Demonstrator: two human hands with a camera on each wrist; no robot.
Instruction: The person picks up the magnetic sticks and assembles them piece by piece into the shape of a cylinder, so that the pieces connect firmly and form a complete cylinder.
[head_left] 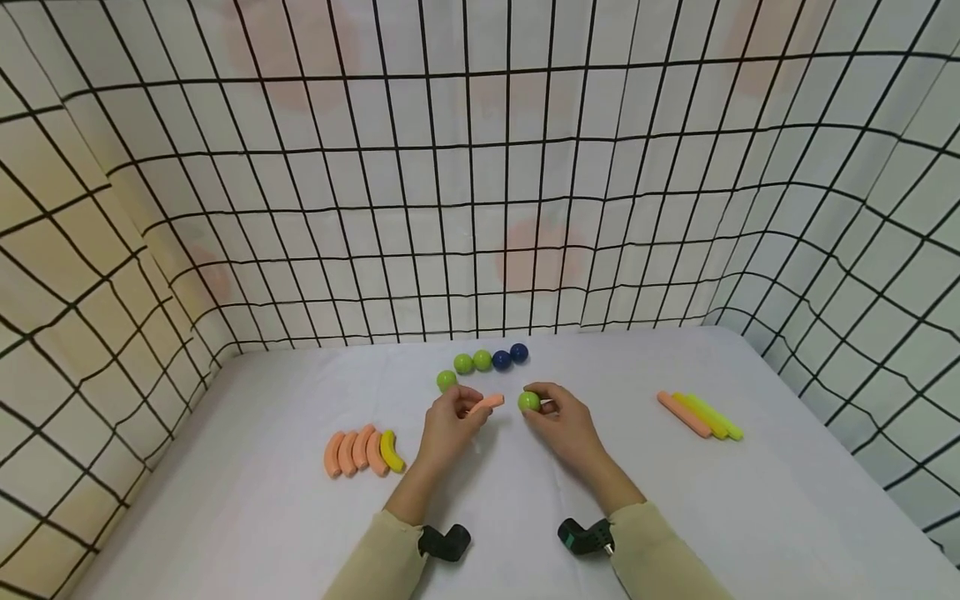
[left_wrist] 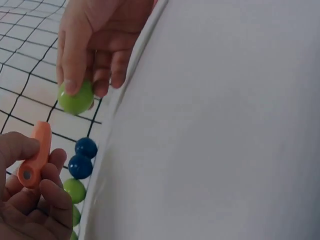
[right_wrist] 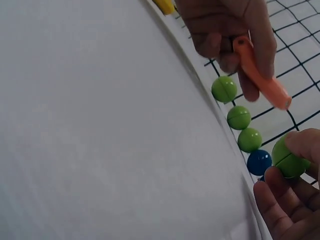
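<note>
Spanning the view, the white table point(head_left: 262, 500) carries four curved pieces point(head_left: 363, 451) at left, three straight sticks point(head_left: 699, 415) at right and a row of balls point(head_left: 483, 362) behind the hands. Left hand point(head_left: 448, 425) pinches an orange stick point(head_left: 486, 404) just above the table; right hand point(head_left: 564, 422) pinches a green ball point(head_left: 528, 401) near the stick's tip, not touching.

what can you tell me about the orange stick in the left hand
The orange stick is a short, smooth, matte rod, seemingly plastic or foam, with rounded ends; the left wrist view shows a small dark disc set in one end face. The left hand pinches one end between thumb and fingers, and the other end juts out toward the green ball in the right hand, with a gap between them. It is lifted above the white table, lying roughly level.
</note>
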